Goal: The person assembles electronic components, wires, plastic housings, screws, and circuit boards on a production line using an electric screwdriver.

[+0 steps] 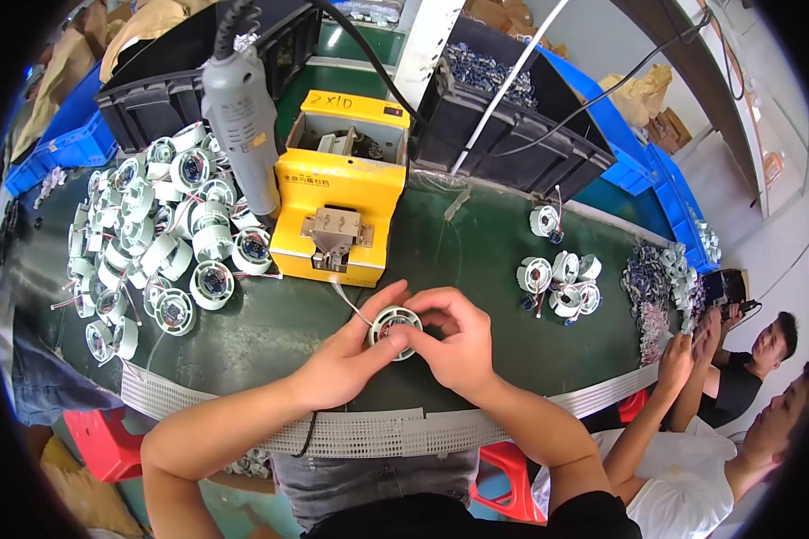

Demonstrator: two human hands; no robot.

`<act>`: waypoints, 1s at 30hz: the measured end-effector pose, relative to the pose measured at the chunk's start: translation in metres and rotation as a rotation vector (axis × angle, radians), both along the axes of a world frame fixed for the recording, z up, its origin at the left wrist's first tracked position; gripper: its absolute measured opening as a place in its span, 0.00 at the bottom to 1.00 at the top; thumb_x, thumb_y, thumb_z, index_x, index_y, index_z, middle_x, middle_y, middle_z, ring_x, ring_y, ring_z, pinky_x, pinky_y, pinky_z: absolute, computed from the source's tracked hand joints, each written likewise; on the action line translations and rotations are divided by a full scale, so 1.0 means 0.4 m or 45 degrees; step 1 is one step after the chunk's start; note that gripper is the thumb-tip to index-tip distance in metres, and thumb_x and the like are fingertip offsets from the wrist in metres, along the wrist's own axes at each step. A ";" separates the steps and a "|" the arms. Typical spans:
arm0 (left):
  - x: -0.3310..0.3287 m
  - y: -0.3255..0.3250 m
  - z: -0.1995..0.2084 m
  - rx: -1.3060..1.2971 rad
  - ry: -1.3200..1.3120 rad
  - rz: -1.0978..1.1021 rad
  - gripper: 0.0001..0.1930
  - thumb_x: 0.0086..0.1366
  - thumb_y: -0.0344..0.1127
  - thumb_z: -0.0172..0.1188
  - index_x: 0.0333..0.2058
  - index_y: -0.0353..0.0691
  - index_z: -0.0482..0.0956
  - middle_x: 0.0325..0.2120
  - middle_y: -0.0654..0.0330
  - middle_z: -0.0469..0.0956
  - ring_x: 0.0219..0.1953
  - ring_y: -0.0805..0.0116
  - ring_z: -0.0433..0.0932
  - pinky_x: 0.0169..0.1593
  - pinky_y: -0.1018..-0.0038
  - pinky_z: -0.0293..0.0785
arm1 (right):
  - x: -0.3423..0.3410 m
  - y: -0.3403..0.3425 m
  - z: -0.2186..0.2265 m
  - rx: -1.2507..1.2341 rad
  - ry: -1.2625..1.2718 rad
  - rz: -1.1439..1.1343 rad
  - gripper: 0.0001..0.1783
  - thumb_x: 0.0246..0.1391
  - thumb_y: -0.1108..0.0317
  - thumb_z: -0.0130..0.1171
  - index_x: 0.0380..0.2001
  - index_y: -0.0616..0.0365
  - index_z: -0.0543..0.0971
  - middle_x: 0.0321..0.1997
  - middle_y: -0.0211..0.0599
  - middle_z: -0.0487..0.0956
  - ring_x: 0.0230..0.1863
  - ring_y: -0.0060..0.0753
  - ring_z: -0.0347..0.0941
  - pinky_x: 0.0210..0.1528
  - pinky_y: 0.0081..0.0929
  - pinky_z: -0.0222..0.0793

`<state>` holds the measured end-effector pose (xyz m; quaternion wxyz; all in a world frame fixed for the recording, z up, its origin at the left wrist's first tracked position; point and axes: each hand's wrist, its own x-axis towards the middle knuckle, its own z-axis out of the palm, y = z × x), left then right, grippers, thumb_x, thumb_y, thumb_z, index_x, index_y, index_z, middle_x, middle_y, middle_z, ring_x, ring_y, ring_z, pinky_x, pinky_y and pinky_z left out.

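Observation:
Over the near middle of the green bench, my two hands hold a round white plastic housing (404, 316) with an open top and a small circuit board inside. My left hand (340, 364) is closed around its left side, fingers reaching behind it. The thumb of my right hand (461, 346) presses down into the housing, and its curled fingers grip the right rim. A thin white wire (349, 301) runs from the housing up toward the yellow screw feeder (333, 202) just behind. A grey electric screwdriver (243, 126) hangs upright at the feeder's left.
A big heap of similar white housings (144, 229) covers the left of the bench; several more (564, 286) sit to the right. Black bins (521, 135) stand at the back. Small parts (647, 296) lie piled farther right, near two other people. A perforated white strip (360, 433) edges the bench.

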<state>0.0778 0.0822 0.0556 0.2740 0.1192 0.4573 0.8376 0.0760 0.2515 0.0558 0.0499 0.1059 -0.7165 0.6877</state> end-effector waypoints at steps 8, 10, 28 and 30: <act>-0.059 -0.100 0.026 -0.591 0.194 -0.057 0.16 0.64 0.29 0.56 0.50 0.31 0.70 0.38 0.60 0.76 0.35 0.76 0.76 0.38 0.78 0.79 | -0.083 -0.069 0.097 0.404 0.568 -0.135 0.14 0.49 0.75 0.63 0.40 0.66 0.75 0.42 0.44 0.78 0.41 0.32 0.77 0.46 0.26 0.72; -0.065 -0.142 0.003 -0.515 -0.017 -0.079 0.18 0.66 0.29 0.52 0.53 0.30 0.67 0.40 0.58 0.74 0.37 0.70 0.77 0.41 0.72 0.82 | -0.127 -0.159 0.145 0.444 0.640 -0.114 0.28 0.46 0.70 0.67 0.50 0.65 0.69 0.47 0.49 0.76 0.48 0.37 0.76 0.50 0.28 0.70; -0.058 -0.158 -0.036 -0.425 -0.173 0.140 0.16 0.68 0.30 0.47 0.53 0.30 0.67 0.40 0.53 0.75 0.34 0.65 0.80 0.37 0.72 0.83 | -0.210 -0.277 0.203 -0.405 0.455 -0.195 0.16 0.57 0.71 0.49 0.48 0.59 0.61 0.14 0.32 0.64 0.11 0.25 0.59 0.16 0.26 0.61; -0.059 -0.158 -0.039 -0.422 -0.162 0.155 0.16 0.68 0.30 0.47 0.53 0.29 0.67 0.40 0.53 0.75 0.33 0.64 0.81 0.37 0.72 0.83 | -0.217 -0.287 0.176 -0.335 0.491 -0.195 0.16 0.57 0.72 0.48 0.48 0.60 0.61 0.14 0.32 0.64 0.11 0.24 0.59 0.16 0.25 0.61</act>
